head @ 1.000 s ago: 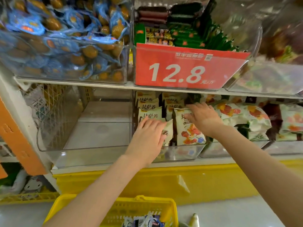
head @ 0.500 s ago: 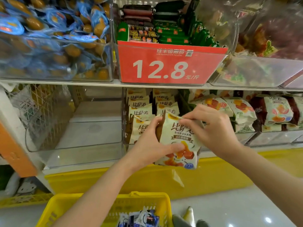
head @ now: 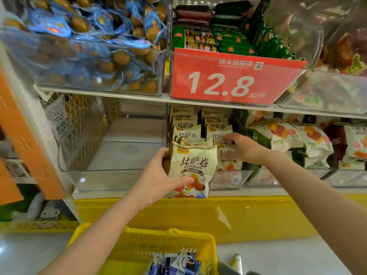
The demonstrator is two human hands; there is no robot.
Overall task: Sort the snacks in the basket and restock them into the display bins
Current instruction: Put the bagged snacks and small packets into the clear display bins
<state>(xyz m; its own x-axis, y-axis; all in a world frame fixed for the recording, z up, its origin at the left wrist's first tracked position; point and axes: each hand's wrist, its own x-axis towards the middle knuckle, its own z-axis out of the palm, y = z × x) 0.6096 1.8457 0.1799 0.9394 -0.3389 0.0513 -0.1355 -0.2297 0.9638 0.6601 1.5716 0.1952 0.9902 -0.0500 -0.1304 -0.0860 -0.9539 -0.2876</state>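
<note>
My left hand (head: 158, 175) grips a cream pizza-roll snack packet (head: 193, 167), upright, in front of the lower middle clear bin (head: 228, 180). That bin holds two rows of the same cream packets (head: 185, 126). My right hand (head: 243, 148) reaches into the bin's right row, fingers spread over the packets there, holding nothing that I can see. The yellow basket (head: 143, 249) sits low in front of me with blue-and-white snack packets (head: 176, 263) in it.
An empty clear bin (head: 119, 155) stands left of the pizza-roll bin. Green-and-white packets (head: 288, 139) fill the bin to the right. Above are a bin of blue-wrapped eggs (head: 89, 46), green sausages (head: 248, 38) and a red 12.8 price sign (head: 228, 80). An orange panel (head: 29, 135) juts out left.
Both hands lifted one packet out of the bin. The right hand then let go and went back into the bin's right row, while the left hand keeps the packet.
</note>
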